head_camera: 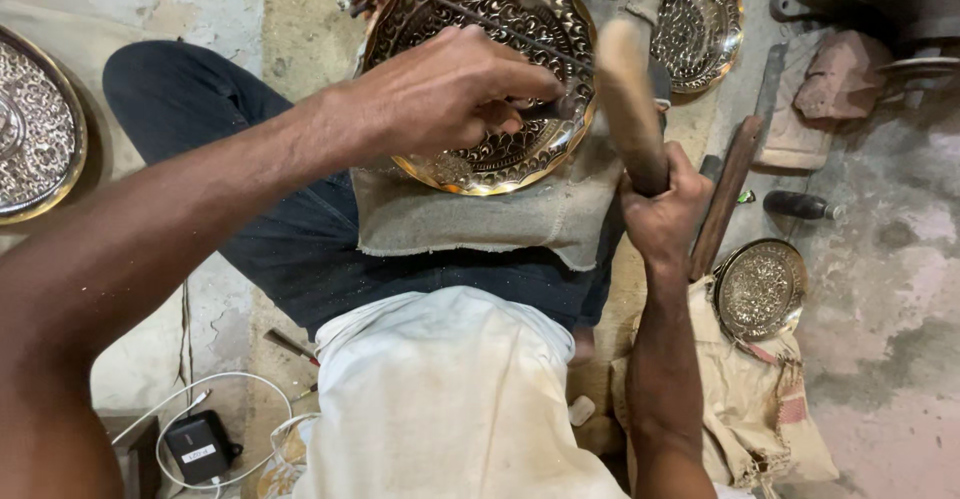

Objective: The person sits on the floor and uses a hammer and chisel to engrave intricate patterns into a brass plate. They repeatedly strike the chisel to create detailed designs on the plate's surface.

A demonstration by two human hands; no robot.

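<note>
golden embossed plate (pixel 480 19), grey cloth (pixel 470 219), dark blue trousers (pixel 200 109)

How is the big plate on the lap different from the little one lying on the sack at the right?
The big plate gleams golden; the little plate looks duller and silvery. The big plate rests tilted on a cloth over the lap, under the left hand with its tool; the little plate lies untouched on the sack, beside the right hand holding a mallet. Both are round, with embossed patterns.
</note>
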